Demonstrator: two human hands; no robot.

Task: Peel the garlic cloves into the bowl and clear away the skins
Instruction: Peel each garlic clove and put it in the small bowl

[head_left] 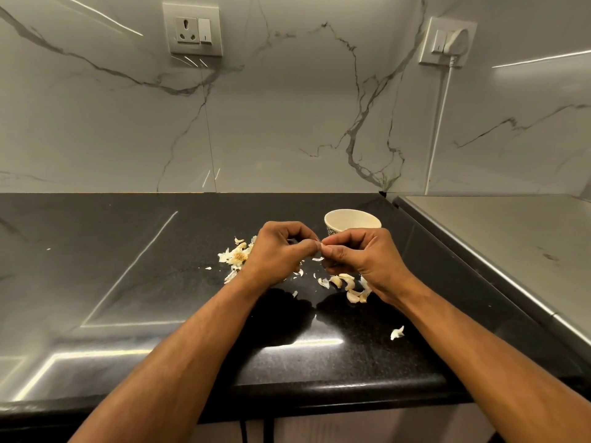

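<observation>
black counter (128, 282), both hands pinching 1 garlic clove (320, 246): left hand (277, 251), right hand (361, 255), bowl (351, 222) behind.

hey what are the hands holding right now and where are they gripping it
Both the left hand and right hand pinch a small garlic clove between fingertips, one at each end; it is mostly hidden.

Warm, fairly dim indoor light, bright strip-light reflections streaking the glossy black countertop (144, 282) left of the forearms, more streaks on the marble wall (287, 123) above it, soft shadow beneath the arms, wide-angle bowing at the edges, focus sharp throughout
</observation>
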